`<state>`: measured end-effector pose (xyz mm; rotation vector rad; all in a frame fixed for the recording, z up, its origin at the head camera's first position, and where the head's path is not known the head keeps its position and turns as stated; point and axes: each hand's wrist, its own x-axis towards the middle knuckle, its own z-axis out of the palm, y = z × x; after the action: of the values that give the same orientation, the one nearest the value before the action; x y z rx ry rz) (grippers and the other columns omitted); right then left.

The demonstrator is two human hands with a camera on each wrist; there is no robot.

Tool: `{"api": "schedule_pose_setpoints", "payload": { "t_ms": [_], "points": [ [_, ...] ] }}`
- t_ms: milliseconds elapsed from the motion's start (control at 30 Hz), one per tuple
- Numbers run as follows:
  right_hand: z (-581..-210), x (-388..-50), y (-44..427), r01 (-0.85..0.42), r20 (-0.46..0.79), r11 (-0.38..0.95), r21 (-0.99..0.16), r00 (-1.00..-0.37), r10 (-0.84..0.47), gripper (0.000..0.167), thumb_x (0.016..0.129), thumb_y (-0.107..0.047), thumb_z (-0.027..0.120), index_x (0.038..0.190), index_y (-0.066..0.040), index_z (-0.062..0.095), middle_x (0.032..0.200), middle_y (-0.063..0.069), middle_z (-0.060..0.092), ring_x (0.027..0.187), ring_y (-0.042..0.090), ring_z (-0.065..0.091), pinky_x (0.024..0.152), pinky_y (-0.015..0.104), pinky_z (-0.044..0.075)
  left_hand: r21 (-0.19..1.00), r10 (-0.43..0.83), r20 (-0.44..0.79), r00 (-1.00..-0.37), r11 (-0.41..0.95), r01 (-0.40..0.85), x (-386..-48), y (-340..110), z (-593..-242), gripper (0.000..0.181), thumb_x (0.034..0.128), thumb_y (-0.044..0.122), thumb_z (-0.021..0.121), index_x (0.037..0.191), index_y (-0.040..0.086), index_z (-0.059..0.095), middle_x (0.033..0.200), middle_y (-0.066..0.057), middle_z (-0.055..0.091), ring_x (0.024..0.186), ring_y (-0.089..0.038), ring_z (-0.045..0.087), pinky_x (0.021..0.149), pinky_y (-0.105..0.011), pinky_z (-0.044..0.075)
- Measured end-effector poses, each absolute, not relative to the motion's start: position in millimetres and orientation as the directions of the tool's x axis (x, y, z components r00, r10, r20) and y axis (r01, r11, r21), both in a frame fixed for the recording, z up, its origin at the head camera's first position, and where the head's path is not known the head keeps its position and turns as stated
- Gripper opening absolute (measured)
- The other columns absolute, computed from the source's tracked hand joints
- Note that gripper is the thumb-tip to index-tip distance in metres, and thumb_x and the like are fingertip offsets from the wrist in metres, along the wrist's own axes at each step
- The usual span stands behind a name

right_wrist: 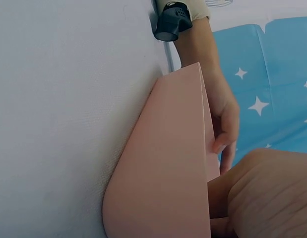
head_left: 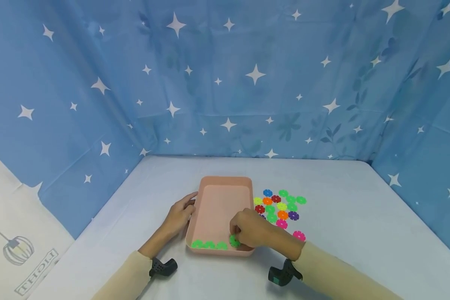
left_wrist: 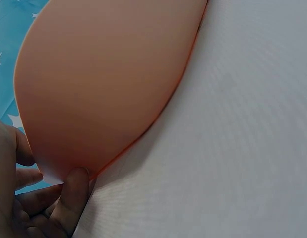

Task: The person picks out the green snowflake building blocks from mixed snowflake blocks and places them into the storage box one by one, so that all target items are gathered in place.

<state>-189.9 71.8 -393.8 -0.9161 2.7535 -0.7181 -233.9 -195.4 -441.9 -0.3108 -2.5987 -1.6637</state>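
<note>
A pink rectangular tray (head_left: pixel 225 208) stands on the white table, its long sides running away from me. My left hand (head_left: pixel 179 214) grips the tray's left wall, and in the left wrist view its thumb (left_wrist: pixel 76 193) presses the outside. Inside the tray's near right corner, my right hand (head_left: pixel 250 228) pinches a green notched plastic disc (head_left: pixel 233 241). Several more green discs (head_left: pixel 209 245) line the near wall to its left. In the right wrist view the tray's wall (right_wrist: pixel 163 163) hides the right fingertips and the disc.
Right of the tray lies a loose spread of notched discs in green, red, orange, yellow, blue and purple (head_left: pixel 293 215). A pink disc (head_left: pixel 299 236) lies nearest me, beside the right forearm. A blue star-patterned curtain (head_left: pixel 255 96) hangs behind the white table (head_left: pixel 330 187).
</note>
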Motion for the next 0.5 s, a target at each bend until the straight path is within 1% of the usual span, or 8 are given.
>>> {"api": "schedule_pose_setpoints", "payload": {
  "t_ms": [300, 500],
  "points": [
    [-401.0, -189.6, 73.1, -0.570, 0.032, 0.684, -0.455, -0.778, -0.627, 0.012, 0.083, -0.008, 0.079, 0.077, -0.018, 0.076, 0.070, -0.015, 0.062, 0.067, 0.006, 0.054, 0.061, 0.018, 0.050, 0.908, 0.155, 0.141, -0.978, 0.374, 0.190, -232.7, -194.6, -442.3, 0.053, 0.0997, 0.008, 0.046, 0.153, 0.008, 0.045, 0.137, -0.022, 0.061, 0.109, -0.031, 0.068, 0.075, -0.036, 0.062],
    [-398.1, -189.8, 73.1, -0.601, 0.025, 0.688, -0.407, -0.760, -0.649, 0.014, 0.079, -0.004, 0.078, 0.076, -0.017, 0.075, 0.068, -0.015, 0.060, 0.064, 0.005, 0.052, 0.058, 0.019, 0.048, 0.909, 0.155, 0.150, -0.977, 0.367, 0.198, -232.8, -193.9, -440.0, 0.053, 0.1004, 0.009, 0.045, 0.153, 0.009, 0.045, 0.137, -0.021, 0.061, 0.111, -0.034, 0.068, 0.078, -0.038, 0.062]
  ]
}}
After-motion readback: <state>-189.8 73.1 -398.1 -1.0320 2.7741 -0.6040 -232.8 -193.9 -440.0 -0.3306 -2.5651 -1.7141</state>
